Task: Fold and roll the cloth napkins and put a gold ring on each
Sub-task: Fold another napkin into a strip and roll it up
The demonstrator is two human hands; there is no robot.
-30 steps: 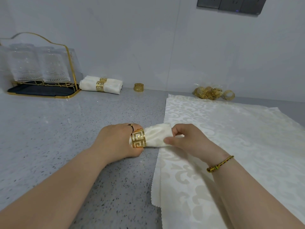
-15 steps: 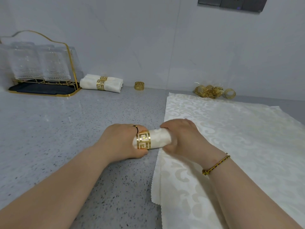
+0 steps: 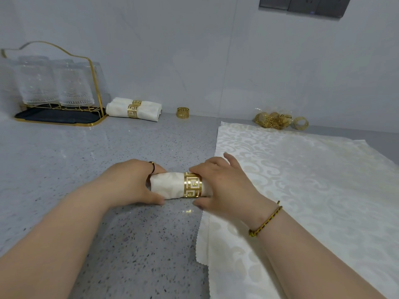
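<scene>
A rolled cream napkin lies on the grey counter at the middle, wearing a gold ring near its right end. My left hand grips the roll's left end. My right hand curls round the right end beside the ring, thumb below and fingers over the top. Flat cream napkins are spread on the right. Ringed, rolled napkins lie at the back left. A single loose gold ring stands by the wall, and a pile of gold rings lies at the back right.
A gold wire rack with upturned glasses on a dark tray stands at the back left. The white wall runs along the counter's far edge, with a grey socket panel at the top right.
The gold ring has slid from the roll's left end towards its right end. My left hand now holds the bare left end and my right hand has shifted to the ring side.
</scene>
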